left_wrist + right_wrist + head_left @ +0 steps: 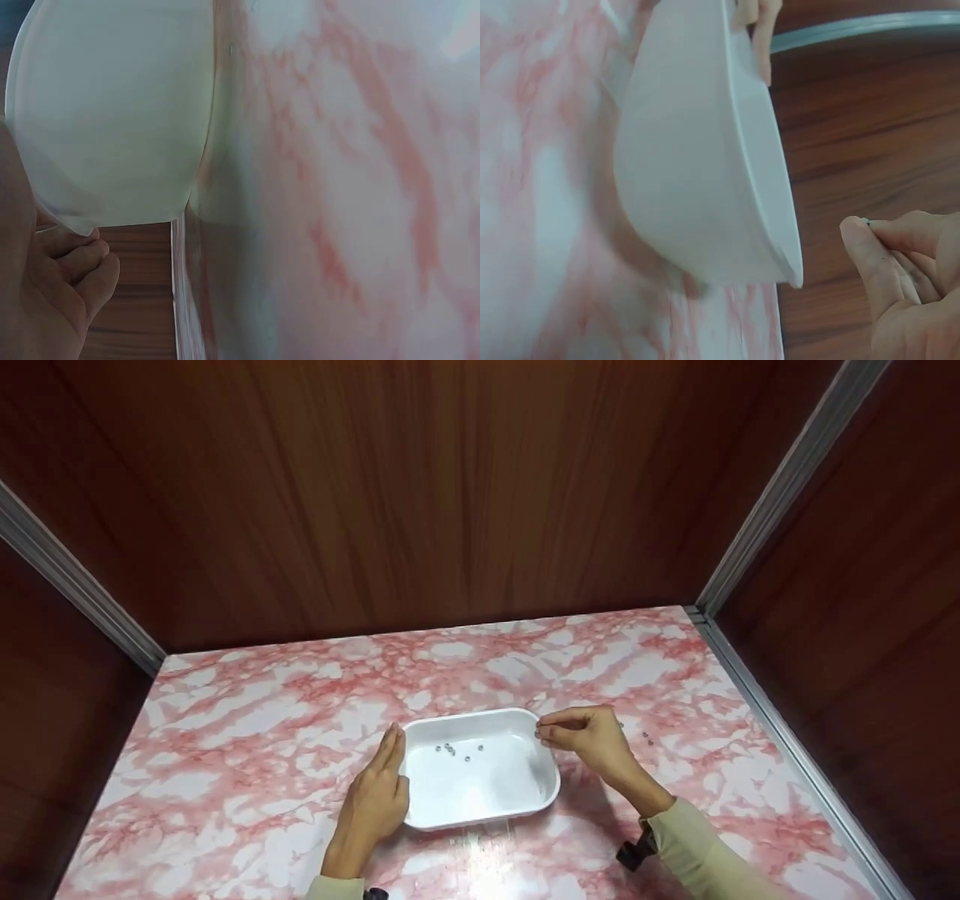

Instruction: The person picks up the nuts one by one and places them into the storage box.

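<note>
The left hand [375, 802] rests flat-fingered against the left wall of the white rectangular plastic tray [551, 802]. Over the tray's right rim, the right hand [592, 739] pinches one tiny, slippery-looking metal bead [866, 221], best nipped by fingertips. More beads [457, 751] lie inside the tray.

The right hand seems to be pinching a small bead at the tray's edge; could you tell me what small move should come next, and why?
Probably release it: the right hand pinches a bead over the white tray, where others lie, while the left hand rests against it.
</note>
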Demonstrator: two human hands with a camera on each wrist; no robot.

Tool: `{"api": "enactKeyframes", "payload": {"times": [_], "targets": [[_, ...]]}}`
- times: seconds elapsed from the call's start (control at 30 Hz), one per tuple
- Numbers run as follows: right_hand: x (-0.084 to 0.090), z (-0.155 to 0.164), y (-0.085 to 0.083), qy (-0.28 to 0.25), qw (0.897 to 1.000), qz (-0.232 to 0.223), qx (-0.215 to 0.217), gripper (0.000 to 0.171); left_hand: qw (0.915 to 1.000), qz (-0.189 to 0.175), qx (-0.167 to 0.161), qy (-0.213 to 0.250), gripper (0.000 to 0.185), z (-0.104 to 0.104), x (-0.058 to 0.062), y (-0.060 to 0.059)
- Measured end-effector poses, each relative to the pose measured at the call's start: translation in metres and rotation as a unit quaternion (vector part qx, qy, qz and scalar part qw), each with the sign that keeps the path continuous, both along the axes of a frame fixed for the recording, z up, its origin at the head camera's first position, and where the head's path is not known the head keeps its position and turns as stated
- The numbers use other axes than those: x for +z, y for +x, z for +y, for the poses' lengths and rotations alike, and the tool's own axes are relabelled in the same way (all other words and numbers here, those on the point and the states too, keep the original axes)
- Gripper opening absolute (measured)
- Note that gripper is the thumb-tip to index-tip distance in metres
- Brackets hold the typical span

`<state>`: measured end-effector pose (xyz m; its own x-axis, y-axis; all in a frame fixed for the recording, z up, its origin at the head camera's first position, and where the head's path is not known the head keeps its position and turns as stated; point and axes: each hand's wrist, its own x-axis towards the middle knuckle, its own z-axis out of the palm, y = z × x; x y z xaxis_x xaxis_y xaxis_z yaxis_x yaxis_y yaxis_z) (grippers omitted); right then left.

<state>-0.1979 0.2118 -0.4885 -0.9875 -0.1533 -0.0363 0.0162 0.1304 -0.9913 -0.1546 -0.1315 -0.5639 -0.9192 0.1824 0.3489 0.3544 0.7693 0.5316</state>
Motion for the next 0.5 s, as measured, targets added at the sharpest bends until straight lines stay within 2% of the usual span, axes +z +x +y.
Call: {"api": "enactKeyframes", "payload": {"times": [0.2,0.37,0.5], "targets": [[0.0,-0.015,-0.003,-0.025,0.999,-0.024,0.029,0.027,1.0,-0.008,-0.001,0.005,0.06,0.0,0.0,-0.001],[0.0,-0.027,-0.007,-0.015,0.998,-0.035,0.046,0.025,0.9997,-0.023,0.005,0.0,0.061,0.0,0.002,0.0],[-0.002,-0.036,-0.01,-0.01,0.997,-0.052,0.054,0.024,0.9993,-0.032,-0.008,0.018,0.06,0.0,0.002,0.0]]}}
